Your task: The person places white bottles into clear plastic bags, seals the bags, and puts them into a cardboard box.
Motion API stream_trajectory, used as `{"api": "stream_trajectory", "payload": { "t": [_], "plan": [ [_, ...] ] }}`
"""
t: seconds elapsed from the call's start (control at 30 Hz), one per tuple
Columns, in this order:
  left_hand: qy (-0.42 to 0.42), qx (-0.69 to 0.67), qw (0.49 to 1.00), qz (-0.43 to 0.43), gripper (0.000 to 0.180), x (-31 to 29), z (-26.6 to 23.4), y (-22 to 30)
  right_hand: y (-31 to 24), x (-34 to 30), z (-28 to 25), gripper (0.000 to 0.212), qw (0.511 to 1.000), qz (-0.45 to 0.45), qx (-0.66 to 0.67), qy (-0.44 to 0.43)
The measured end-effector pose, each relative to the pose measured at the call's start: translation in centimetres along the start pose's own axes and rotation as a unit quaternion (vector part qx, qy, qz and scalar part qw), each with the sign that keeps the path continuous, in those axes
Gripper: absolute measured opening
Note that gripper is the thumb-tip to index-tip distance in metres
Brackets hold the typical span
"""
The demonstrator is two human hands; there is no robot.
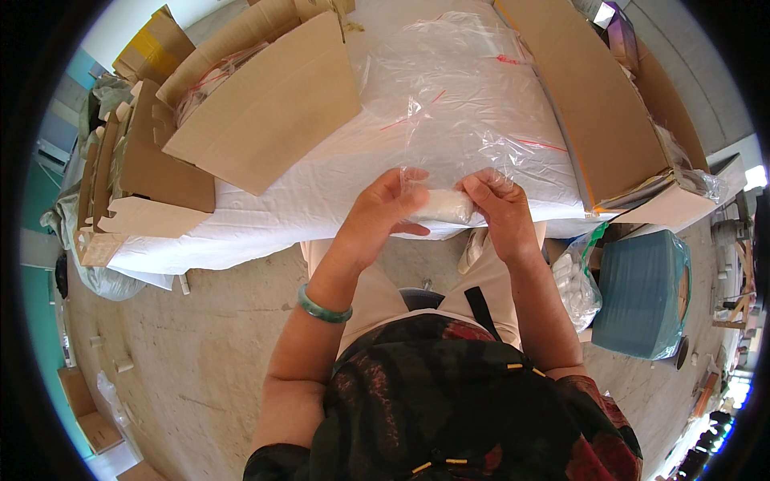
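A small white bundle (pixel 446 206) in clear plastic lies between my hands at the near edge of the white-covered table. My left hand (pixel 377 210) grips its left end, thumb across the front and the lower fingers partly spread. On the other end, my right hand (pixel 504 210) pinches the plastic between thumb and fingers. A clear plastic bag (pixel 457 148) with a red strip spreads from the bundle over the table. What the white bundle is made of cannot be made out.
More clear bags with red strips (pixel 449 60) lie farther back. Open cardboard boxes stand at the left (pixel 273 104) and right (pixel 593 96). A blue plastic-wrapped block (pixel 642 293) and a clear bag of white pieces (pixel 573 289) are on the floor at the right.
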State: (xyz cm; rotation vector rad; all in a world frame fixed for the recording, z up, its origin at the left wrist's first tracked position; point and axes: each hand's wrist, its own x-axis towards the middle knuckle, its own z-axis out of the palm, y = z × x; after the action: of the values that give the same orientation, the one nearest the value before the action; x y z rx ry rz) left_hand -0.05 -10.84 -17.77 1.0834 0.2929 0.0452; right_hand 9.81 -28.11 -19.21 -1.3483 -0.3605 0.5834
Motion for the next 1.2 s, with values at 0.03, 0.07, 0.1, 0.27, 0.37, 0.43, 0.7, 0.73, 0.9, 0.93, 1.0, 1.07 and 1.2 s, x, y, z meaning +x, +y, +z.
{"api": "stream_trajectory", "payload": {
  "t": [0.03, 0.07, 0.1, 0.27, 0.37, 0.43, 0.7, 0.73, 0.9, 0.93, 1.0, 1.07, 1.2],
  "plan": [
    [0.001, 0.020, 1.000, -0.010, 0.025, -0.1, 0.2, 0.1, 0.0, 0.0, 0.1, 0.014, 1.000, -0.002, 0.009, -0.003],
    [-0.013, 0.029, 0.999, 0.003, 0.025, 0.0, 0.0, -0.2, 0.0, 0.0, 0.2, 0.014, 1.000, -0.005, 0.017, -0.005],
    [-0.026, 0.040, 0.999, 0.018, 0.025, 0.3, -0.5, -0.7, -0.1, 0.0, 0.5, 0.014, 1.000, -0.008, 0.027, -0.010],
    [0.000, 0.039, 0.999, 0.027, 0.023, 0.2, -1.1, -0.9, -1.3, -0.8, 1.7, 0.011, 0.998, -0.012, -0.043, -0.053],
    [0.007, 0.055, 0.998, 0.035, 0.023, 0.2, -0.8, -0.5, -0.9, -0.9, 1.4, 0.012, 0.999, -0.008, -0.024, -0.044],
    [0.010, 0.062, 0.997, 0.054, 0.022, 0.7, -0.7, -0.9, -0.8, -0.6, 1.0, 0.013, 0.998, -0.015, -0.052, -0.045],
    [-0.054, 0.053, 0.991, 0.107, 0.024, 0.8, -1.6, -1.9, -1.2, -0.9, 0.6, 0.024, 0.967, -0.212, -0.125, -0.066],
    [-0.051, 0.019, 0.994, 0.095, 0.024, 0.0, -0.6, -1.3, -1.3, -1.2, 0.4, 0.021, 0.982, -0.140, -0.114, -0.051],
    [-0.026, 0.115, 0.987, 0.105, 0.028, 0.5, 0.4, -1.4, -1.2, -1.5, -1.0, 0.020, 0.982, -0.132, -0.130, -0.046],
    [-0.021, 0.111, 0.990, 0.089, 0.024, 0.6, -0.2, -1.3, -1.7, -1.6, -0.9, 0.022, 0.972, -0.176, -0.141, -0.061],
    [-0.002, 0.057, 0.995, 0.088, 0.018, 1.0, -0.9, -2.0, -3.4, -2.6, -0.2, 0.032, 0.955, -0.228, -0.171, -0.084],
    [0.009, 0.025, 0.995, 0.093, 0.015, 1.1, -0.2, -1.4, -4.2, -2.8, 0.2, 0.036, 0.883, -0.360, -0.286, -0.097],
    [-0.005, 0.056, 0.995, 0.082, 0.027, 1.4, -0.1, -1.4, -2.3, -2.4, -0.4, 0.046, 0.904, -0.225, -0.355, -0.080]
  ]
}}
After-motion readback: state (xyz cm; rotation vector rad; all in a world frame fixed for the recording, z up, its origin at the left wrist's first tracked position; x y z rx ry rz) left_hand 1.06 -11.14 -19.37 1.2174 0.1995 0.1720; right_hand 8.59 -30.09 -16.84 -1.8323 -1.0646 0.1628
